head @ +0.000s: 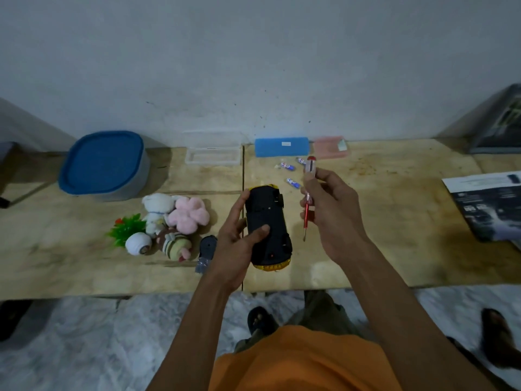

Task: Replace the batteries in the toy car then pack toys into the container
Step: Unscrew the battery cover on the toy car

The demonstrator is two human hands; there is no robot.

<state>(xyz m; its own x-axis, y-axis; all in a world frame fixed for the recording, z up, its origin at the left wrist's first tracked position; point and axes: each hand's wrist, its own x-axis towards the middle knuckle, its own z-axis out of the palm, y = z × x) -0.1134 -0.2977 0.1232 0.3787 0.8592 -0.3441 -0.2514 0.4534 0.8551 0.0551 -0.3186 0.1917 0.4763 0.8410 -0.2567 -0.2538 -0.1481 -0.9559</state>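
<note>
A yellow toy car (271, 218) is turned upside down, its black underside facing me, above the table's middle. My left hand (236, 244) grips it from the left, thumb on the underside. My right hand (327, 207) holds a red-handled screwdriver (308, 193) upright, tip pointing down, just right of the car. Three small batteries (287, 166) lie on the table beyond the car. A grey container with a blue lid (104, 163) stands at the back left.
Several plush toys (169, 221) and a green plastic plant (124, 228) lie left of the car, with a black remote (207, 246) beside them. A clear tray (212, 156), blue box (282, 146) and pink box (329, 148) line the wall. Magazines (487, 204) lie at the right.
</note>
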